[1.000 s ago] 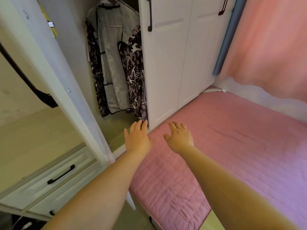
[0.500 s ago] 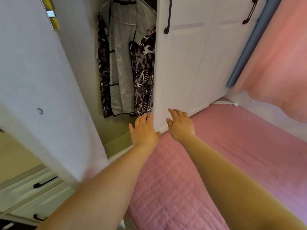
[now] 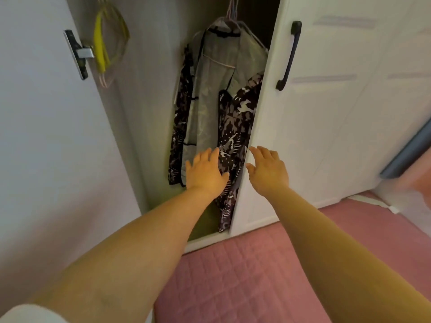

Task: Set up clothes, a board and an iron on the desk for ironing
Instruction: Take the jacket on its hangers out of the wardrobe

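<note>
Both hands have pushed forward from above the pink quilted bed (image 3: 245, 283) toward the open wardrobe, and the view has swung up and closer, so the drawers at the near left are gone from sight. Left hand (image 3: 205, 173) now reaches in front of the patterned garment (image 3: 235, 127), fingers spread and holding nothing; whether it touches the cloth I cannot tell. Right hand (image 3: 268, 169), also relaxed and empty, hovers by the edge of the closed wardrobe door (image 3: 326, 127). Farther back, a pale garment (image 3: 217, 85) hangs on its hanger. Judging by this, the task has barely begun: clothes are still hung, and no board, iron or desk shows.
</note>
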